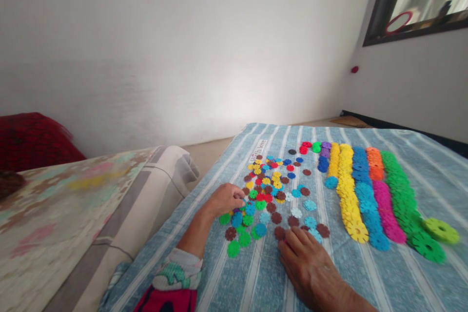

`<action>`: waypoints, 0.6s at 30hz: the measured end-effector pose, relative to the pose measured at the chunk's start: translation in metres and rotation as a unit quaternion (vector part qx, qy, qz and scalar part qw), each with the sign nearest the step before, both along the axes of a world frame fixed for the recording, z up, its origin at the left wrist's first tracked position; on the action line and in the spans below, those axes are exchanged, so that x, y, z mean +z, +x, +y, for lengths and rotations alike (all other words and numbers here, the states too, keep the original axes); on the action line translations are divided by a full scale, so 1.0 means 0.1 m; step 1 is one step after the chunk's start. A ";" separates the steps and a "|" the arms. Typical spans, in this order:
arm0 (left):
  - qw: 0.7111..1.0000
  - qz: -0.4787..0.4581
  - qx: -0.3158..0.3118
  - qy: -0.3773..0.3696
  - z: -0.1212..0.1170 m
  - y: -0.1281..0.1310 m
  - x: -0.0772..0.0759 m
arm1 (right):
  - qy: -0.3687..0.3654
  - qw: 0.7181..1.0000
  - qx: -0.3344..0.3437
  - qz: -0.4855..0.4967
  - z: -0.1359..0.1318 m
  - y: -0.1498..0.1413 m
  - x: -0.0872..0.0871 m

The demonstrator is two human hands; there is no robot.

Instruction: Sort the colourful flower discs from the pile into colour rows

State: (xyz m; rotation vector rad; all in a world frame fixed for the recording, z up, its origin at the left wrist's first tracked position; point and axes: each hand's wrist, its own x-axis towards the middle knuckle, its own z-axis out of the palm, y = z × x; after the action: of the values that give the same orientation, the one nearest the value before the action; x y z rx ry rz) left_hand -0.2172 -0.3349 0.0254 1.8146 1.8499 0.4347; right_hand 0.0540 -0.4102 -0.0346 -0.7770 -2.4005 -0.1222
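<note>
On striped bedding (256, 278), plastic discs (234, 248), white wall (146, 34)

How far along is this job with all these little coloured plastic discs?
Done: a yellow row, a blue row, a pink row and a green row lie sorted on the right. In hand: the left hand and right hand are at the discs' edge. Left: the loose mixed discs in the middle.
</note>
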 end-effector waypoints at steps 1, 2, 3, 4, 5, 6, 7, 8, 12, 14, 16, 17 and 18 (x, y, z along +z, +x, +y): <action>1.000 0.000 -0.012 -0.004 0.00 0.00 -0.01 | -0.001 1.000 -0.001 -0.003 0.00 0.00 0.00; 1.000 -0.002 -0.026 -0.006 0.00 -0.01 -0.01 | -0.001 1.000 -0.001 -0.005 0.00 0.00 0.00; 0.999 -0.003 -0.037 -0.007 0.01 -0.01 -0.02 | -0.003 1.000 0.000 -0.005 0.00 0.00 0.00; 0.999 -0.004 -0.042 -0.008 0.01 -0.02 -0.03 | -0.005 1.000 0.002 -0.003 0.00 0.00 0.01; 0.999 -0.004 -0.043 -0.009 0.02 -0.02 -0.04 | -0.007 1.000 0.003 -0.002 -0.01 0.00 0.01; 0.999 -0.006 -0.042 -0.009 0.03 -0.03 -0.04 | -0.011 1.000 0.004 -0.002 -0.01 0.00 0.02; 0.999 -0.008 -0.041 -0.008 0.03 -0.03 -0.05 | -0.013 1.000 0.006 -0.001 -0.01 0.00 0.02; 0.999 -0.011 -0.040 -0.007 0.03 -0.03 -0.06 | -0.014 1.000 0.007 -0.001 -0.01 0.00 0.02; 0.999 -0.028 -0.037 0.008 0.02 -0.02 -0.08 | -0.005 1.000 0.006 0.002 0.00 0.00 0.02; 0.999 -0.042 -0.027 0.017 0.00 -0.01 -0.07 | -0.002 1.000 0.005 0.001 0.00 0.00 0.02; 0.998 -0.050 -0.013 0.025 -0.02 0.01 -0.05 | -0.005 1.000 0.006 -0.001 0.00 0.00 0.02; 0.998 -0.049 -0.009 0.025 -0.03 0.02 -0.04 | -0.008 1.000 0.007 -0.001 0.00 0.00 0.02; 0.999 -0.045 -0.007 0.025 -0.03 0.02 -0.03 | -0.012 1.000 0.009 -0.001 0.00 0.01 0.02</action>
State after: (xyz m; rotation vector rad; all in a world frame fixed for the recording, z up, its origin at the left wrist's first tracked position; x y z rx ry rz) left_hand -0.2148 -0.3383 0.0226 1.8095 1.7795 0.5525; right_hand 0.0546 -0.4107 -0.0328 -0.7673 -2.4136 -0.0873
